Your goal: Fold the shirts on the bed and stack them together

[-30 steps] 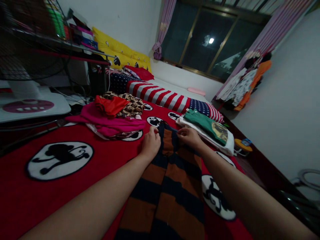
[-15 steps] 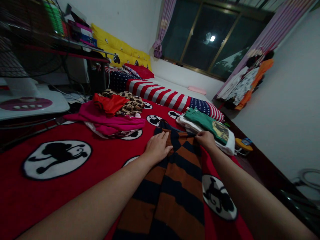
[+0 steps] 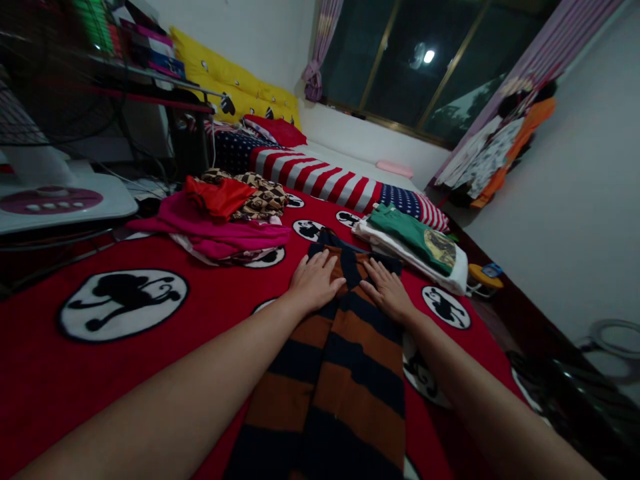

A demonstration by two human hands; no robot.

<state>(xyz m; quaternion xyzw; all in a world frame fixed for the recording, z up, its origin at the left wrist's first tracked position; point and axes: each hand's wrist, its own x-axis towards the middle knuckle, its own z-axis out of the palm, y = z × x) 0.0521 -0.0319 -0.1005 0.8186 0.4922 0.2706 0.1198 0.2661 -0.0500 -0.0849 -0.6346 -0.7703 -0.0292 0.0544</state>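
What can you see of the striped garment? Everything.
The striped garment has broad brown and navy bands and looks like soft fabric. It lies spread on the red blanket, a long line down its middle, its near end cut off by the frame. The left hand and right hand rest flat near its far end.

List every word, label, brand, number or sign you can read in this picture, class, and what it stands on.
No text can be read here.
Striped garment: no lettering shows.
Green garment: print too blurred to read.
Checked cloth: any lettering too small and blurred.
Fan base: any control marks too blurred.
Stacked boxes: any labels too blurred.
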